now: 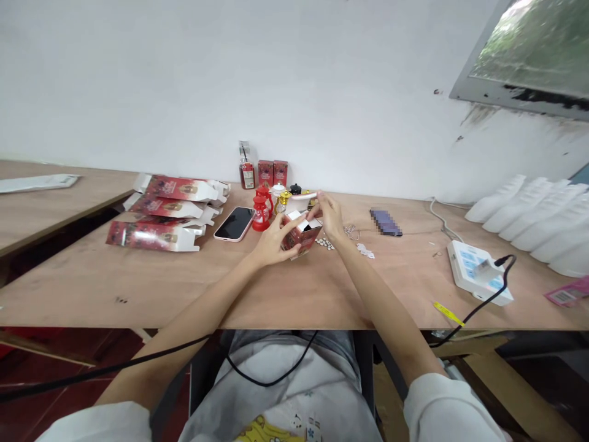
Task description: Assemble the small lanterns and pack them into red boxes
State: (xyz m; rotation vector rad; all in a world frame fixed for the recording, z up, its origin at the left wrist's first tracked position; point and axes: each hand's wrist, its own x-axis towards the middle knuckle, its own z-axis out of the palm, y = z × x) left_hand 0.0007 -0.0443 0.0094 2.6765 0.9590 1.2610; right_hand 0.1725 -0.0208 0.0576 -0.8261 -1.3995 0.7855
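Above the middle of the table I hold a small red cardboard box (307,237), its top open and its white flaps standing up. My left hand (275,241) is wrapped round the box's left side, thumb low on the front. My right hand (330,216) pinches the raised white lid flap at the box's upper right. Whatever is inside the box is hidden. Just behind it stand several miniature lanterns: red lanterns (261,212), a white lantern (277,190), a gold lantern (284,199) and a black lantern (295,189), partly covered by my hands and the flaps.
Flattened red cartons (154,236) lie stacked left, beside a phone (234,223). Two red boxes (273,172) and a bottle (247,174) stand against the wall. Small round pieces (324,244), a blurred dark object (385,222), a power strip (478,270) and white cones (529,215) are rightward.
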